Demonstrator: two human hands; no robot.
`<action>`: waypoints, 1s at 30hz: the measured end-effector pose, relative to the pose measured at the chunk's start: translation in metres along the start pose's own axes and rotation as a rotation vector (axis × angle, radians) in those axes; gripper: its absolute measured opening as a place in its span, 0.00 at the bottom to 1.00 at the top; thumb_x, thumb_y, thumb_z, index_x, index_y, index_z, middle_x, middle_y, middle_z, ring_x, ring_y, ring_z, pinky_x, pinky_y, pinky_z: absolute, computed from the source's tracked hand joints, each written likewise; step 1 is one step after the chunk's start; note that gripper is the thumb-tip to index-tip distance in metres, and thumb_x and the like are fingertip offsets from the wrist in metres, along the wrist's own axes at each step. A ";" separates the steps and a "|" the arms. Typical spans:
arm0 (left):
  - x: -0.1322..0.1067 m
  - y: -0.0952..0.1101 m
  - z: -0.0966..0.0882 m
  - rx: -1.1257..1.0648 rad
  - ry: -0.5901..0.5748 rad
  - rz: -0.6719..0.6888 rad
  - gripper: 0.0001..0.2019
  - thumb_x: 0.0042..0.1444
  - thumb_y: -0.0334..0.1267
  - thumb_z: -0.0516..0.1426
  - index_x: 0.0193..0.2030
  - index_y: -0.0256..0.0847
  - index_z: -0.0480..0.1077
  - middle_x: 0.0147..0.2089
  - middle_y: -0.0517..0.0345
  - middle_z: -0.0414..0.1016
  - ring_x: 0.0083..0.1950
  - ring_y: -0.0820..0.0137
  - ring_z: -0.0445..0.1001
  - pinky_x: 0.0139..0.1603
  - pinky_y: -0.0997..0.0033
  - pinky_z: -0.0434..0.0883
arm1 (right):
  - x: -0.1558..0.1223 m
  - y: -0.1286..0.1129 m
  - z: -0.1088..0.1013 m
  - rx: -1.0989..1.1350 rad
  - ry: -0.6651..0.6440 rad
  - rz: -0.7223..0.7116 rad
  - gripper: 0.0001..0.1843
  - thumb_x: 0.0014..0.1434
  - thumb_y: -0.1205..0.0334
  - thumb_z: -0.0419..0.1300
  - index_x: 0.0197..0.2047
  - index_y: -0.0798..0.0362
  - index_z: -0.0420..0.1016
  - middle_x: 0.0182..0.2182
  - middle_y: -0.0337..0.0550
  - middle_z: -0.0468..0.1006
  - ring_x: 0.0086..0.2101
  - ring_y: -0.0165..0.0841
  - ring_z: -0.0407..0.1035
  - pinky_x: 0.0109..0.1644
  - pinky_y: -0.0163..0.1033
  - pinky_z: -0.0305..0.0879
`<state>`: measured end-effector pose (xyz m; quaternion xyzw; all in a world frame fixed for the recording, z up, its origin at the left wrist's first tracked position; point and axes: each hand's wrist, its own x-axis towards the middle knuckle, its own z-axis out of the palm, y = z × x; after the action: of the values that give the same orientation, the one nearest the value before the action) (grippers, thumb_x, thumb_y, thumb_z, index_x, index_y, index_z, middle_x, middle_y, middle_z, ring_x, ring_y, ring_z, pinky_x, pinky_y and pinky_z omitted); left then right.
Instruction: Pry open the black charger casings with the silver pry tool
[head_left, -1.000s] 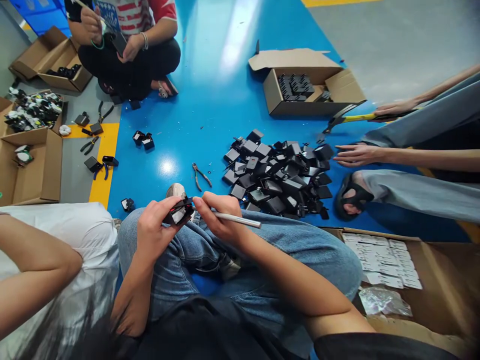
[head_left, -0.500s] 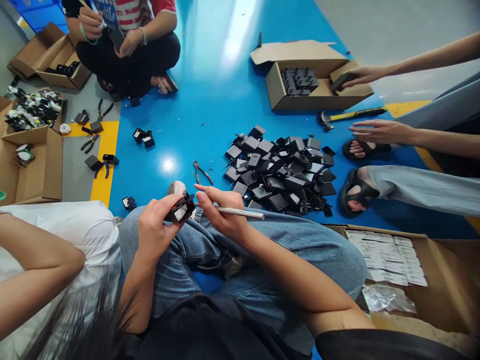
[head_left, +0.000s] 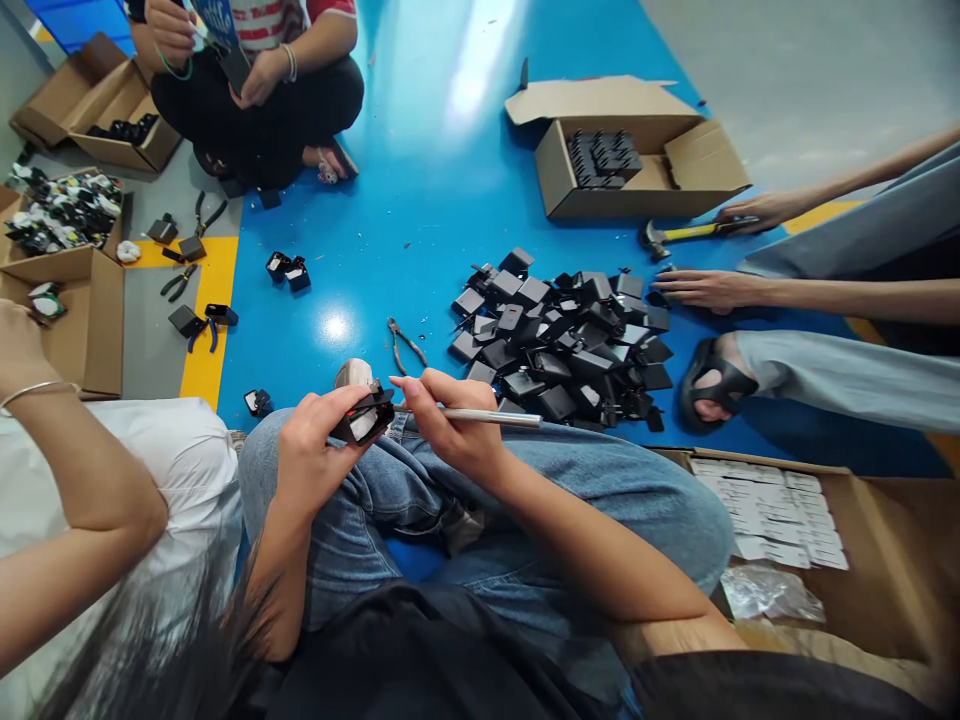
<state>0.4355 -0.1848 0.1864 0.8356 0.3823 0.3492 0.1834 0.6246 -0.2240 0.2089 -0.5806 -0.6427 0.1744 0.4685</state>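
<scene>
silver rod (head_left: 496,417) levelled slightly, long axis pointing left toward black case (head_left: 366,420)

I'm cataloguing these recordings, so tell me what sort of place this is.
Probably a factory or workshop: a heap of black casings lies on blue flooring, with a hammer and an open cardboard box nearby.

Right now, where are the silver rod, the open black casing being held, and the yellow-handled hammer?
Silver rod (head_left: 493,416): head view, on its bare shaft.
Open black casing (head_left: 366,421): head view, on its open end, white inside.
Yellow-handled hammer (head_left: 688,232): head view, on the handle.
</scene>
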 end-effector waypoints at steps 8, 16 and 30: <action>0.000 -0.003 -0.002 0.001 -0.010 -0.090 0.17 0.58 0.46 0.65 0.53 0.49 0.75 0.48 0.56 0.83 0.42 0.68 0.80 0.42 0.71 0.75 | 0.001 -0.007 -0.002 0.019 0.030 -0.022 0.26 0.74 0.53 0.49 0.23 0.51 0.55 0.17 0.32 0.57 0.18 0.22 0.51 0.23 0.33 0.48; 0.000 -0.002 -0.002 0.016 -0.001 -0.090 0.18 0.56 0.48 0.67 0.52 0.48 0.76 0.46 0.57 0.83 0.40 0.68 0.80 0.41 0.72 0.74 | 0.000 -0.002 0.004 0.004 0.027 -0.095 0.24 0.74 0.57 0.50 0.25 0.50 0.51 0.19 0.29 0.49 0.18 0.23 0.47 0.24 0.34 0.46; -0.002 -0.008 -0.003 0.031 -0.028 -0.079 0.20 0.54 0.50 0.68 0.52 0.49 0.76 0.45 0.57 0.83 0.39 0.69 0.79 0.41 0.73 0.74 | 0.003 0.001 0.011 0.196 0.003 0.021 0.22 0.72 0.58 0.50 0.25 0.49 0.51 0.20 0.30 0.54 0.20 0.24 0.52 0.26 0.33 0.51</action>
<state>0.4281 -0.1807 0.1835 0.8273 0.4179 0.3241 0.1893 0.6167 -0.2169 0.2035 -0.5391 -0.6155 0.2404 0.5222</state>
